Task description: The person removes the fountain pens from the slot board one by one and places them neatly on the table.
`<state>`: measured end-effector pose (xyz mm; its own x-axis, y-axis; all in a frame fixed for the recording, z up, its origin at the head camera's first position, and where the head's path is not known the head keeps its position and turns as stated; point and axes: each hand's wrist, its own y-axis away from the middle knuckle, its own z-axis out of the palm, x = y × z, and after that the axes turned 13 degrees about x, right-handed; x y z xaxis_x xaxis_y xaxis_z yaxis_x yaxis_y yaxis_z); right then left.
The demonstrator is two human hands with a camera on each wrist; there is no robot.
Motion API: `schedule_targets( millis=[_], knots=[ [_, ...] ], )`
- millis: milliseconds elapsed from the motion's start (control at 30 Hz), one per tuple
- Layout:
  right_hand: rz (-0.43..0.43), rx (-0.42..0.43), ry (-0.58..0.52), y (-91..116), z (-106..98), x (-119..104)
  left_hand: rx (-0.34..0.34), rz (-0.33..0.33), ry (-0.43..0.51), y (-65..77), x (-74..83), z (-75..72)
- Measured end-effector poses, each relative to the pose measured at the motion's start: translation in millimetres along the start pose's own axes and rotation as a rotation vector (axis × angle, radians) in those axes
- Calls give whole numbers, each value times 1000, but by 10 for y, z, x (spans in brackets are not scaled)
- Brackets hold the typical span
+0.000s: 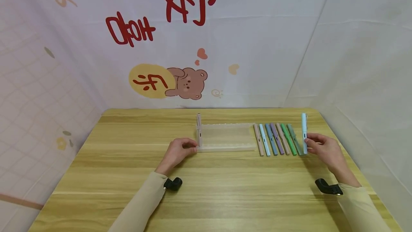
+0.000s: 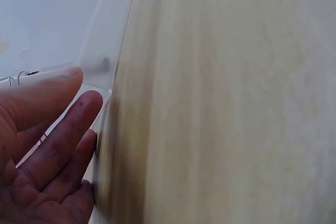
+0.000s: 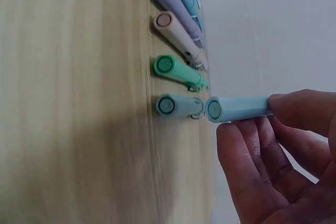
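My right hand (image 1: pixel 328 153) pinches a light blue pen (image 1: pixel 304 126) near its lower part, thumb against the fingers, and holds it upright at the right end of a row of pens. The right wrist view shows the round end of this pen (image 3: pixel 239 108) beside the green ones. At the left end of a clear shallow tray (image 1: pixel 226 149) is my left hand (image 1: pixel 177 153), its fingers fairly straight and fingertips right at the tray's corner. A pale pinkish pen (image 1: pixel 199 128) stands out lengthwise inside that end of the tray, partly behind the left thumb in the left wrist view.
Between the tray and my right hand lie several pens side by side, among them a purple pen (image 1: pixel 277 138), a bright green pen (image 1: pixel 288 139) and a grey-green pen (image 1: pixel 294 139). The wooden table (image 1: pixel 206 192) meets a printed cloth backdrop (image 1: pixel 251 63) at its back edge.
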<state>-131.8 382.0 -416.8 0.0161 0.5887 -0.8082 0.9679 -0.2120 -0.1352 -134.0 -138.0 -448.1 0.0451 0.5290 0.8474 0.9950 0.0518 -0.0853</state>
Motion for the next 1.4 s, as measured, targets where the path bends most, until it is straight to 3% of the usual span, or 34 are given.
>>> schedule_targets(
  millis=[400, 633, 900, 1400],
  knots=[
    [46, -82, 99, -111, -33, 141, -7, 6, 15, -14, -20, 6],
    [73, -148, 85, -193, -51, 219, -11, -16, 24, 6, -47, 43],
    [130, -231, 50, -261, -44, 254, 8, 11, 23, -5, -55, 35],
    [163, -241, 108, -311, -33, 219, 10, 9, 2, 0, -46, 37]
  ],
)
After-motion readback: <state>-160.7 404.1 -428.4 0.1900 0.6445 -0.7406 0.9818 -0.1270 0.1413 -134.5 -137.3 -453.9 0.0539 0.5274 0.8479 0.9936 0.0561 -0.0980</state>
